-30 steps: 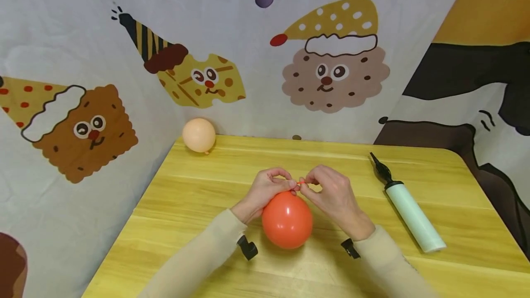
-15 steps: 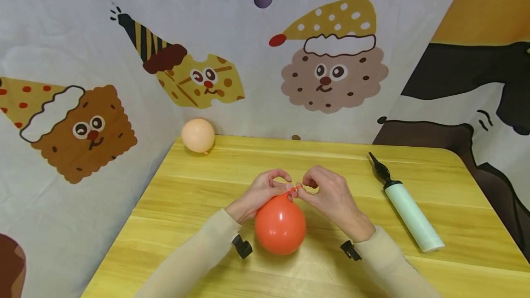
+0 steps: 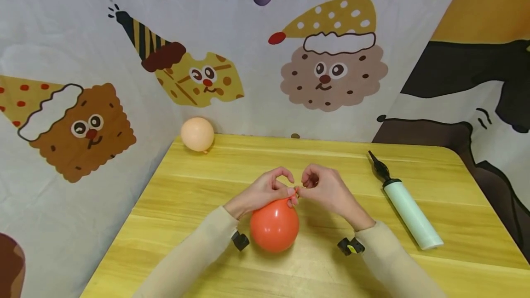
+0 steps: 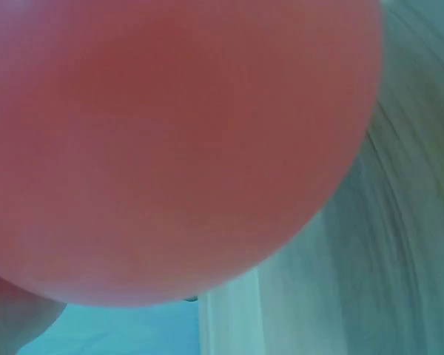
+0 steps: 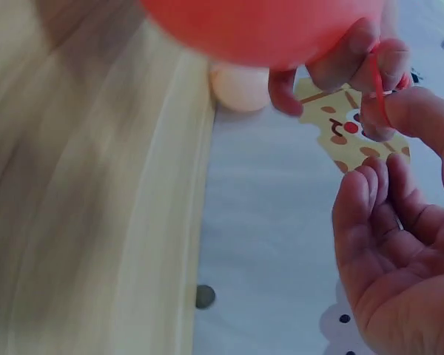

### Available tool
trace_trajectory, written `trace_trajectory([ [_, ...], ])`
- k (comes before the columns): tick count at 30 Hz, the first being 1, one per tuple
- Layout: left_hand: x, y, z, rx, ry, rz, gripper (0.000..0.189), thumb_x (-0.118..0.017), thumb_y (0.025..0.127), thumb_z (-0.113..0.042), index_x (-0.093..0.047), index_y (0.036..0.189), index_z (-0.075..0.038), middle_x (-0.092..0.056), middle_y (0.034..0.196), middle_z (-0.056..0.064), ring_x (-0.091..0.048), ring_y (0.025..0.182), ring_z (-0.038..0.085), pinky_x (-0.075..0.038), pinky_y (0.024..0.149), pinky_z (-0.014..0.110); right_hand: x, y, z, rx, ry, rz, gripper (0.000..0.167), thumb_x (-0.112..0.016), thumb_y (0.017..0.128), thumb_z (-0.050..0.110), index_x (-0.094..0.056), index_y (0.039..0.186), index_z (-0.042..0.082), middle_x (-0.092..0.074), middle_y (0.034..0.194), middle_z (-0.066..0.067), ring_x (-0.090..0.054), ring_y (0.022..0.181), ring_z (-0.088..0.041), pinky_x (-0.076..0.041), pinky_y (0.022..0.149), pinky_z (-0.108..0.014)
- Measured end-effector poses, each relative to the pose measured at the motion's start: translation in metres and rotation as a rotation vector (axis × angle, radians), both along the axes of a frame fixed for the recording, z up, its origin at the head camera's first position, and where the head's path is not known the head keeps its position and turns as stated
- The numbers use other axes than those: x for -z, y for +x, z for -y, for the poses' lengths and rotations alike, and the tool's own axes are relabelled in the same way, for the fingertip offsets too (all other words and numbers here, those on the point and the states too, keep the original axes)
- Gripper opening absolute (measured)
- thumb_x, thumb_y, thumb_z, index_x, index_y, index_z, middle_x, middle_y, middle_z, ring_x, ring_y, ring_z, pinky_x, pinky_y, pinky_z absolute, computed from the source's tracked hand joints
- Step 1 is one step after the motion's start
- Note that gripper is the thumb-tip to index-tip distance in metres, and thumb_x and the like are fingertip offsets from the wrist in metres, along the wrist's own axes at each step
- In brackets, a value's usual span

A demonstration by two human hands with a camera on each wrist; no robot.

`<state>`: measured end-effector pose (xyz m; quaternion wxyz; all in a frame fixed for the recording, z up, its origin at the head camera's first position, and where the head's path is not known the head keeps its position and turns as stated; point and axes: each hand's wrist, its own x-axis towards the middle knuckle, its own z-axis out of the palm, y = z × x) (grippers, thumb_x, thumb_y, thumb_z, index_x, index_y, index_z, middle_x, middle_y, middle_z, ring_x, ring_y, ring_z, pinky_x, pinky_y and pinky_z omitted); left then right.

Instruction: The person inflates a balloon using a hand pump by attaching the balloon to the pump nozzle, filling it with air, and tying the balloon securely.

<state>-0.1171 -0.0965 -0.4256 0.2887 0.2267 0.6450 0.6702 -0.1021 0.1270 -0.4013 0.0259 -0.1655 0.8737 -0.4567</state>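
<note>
An inflated orange-red balloon [image 3: 275, 227] is just over the table, its neck turned up and away from the person. My left hand [image 3: 265, 192] pinches the neck between thumb and fingers, the index finger arched above. Opposite it, my right hand [image 3: 325, 186] has its thumb and curled fingers at the neck's end. In the right wrist view the neck makes a thin stretched red loop [image 5: 378, 85] between the left fingers [image 5: 348, 55] and the right thumb; the other right fingers curl apart from it. The balloon [image 4: 177, 148] fills most of the left wrist view.
A small peach balloon [image 3: 197, 134] sits at the table's far left corner. A pale green hand pump [image 3: 412, 215] with a black nozzle lies on the right side of the wooden table [image 3: 174, 224]. A cloth printed with cartoon snacks [image 3: 256, 118] hangs behind.
The balloon's body has shifted left. The neck, earlier stretched out straight toward the right hand, is now drawn up short in a loop at the left fingertips, with the right thumb against it.
</note>
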Motion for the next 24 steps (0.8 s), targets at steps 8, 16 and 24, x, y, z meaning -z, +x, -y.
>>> trace_trajectory([
  [8,-0.002,0.001,0.001,0.156,0.078,-0.098,0.031,-0.055,0.107,-0.010,-0.045,0.135,-0.002,-0.074,0.089,0.005,-0.071,0.089,0.019,-0.055,0.096,0.042,0.003,-0.010,0.000,-0.079,-0.021,0.166,0.023,-0.081,0.082,0.018,-0.065,0.095,0.008,-0.064,0.084,-0.005,-0.058,0.078,-0.021,-0.052,0.064,-0.031],
  [16,0.005,0.002,0.004,0.104,0.119,-0.143,0.037,-0.064,0.102,-0.012,-0.051,0.136,-0.002,-0.074,0.090,0.000,-0.070,0.090,0.016,-0.056,0.096,0.043,-0.001,-0.008,0.001,-0.067,-0.016,0.175,0.017,-0.076,0.083,0.016,-0.065,0.095,0.011,-0.065,0.085,-0.004,-0.060,0.080,-0.021,-0.052,0.066,-0.032],
  [24,0.009,0.001,-0.004,-0.115,0.146,-0.165,0.022,-0.055,0.107,-0.006,-0.045,0.123,0.005,-0.075,0.094,0.002,-0.073,0.092,0.016,-0.057,0.096,0.044,-0.002,-0.004,0.004,-0.026,-0.055,0.037,0.013,-0.076,0.085,0.010,-0.065,0.092,0.012,-0.063,0.083,-0.003,-0.060,0.076,-0.020,-0.052,0.062,-0.029],
])
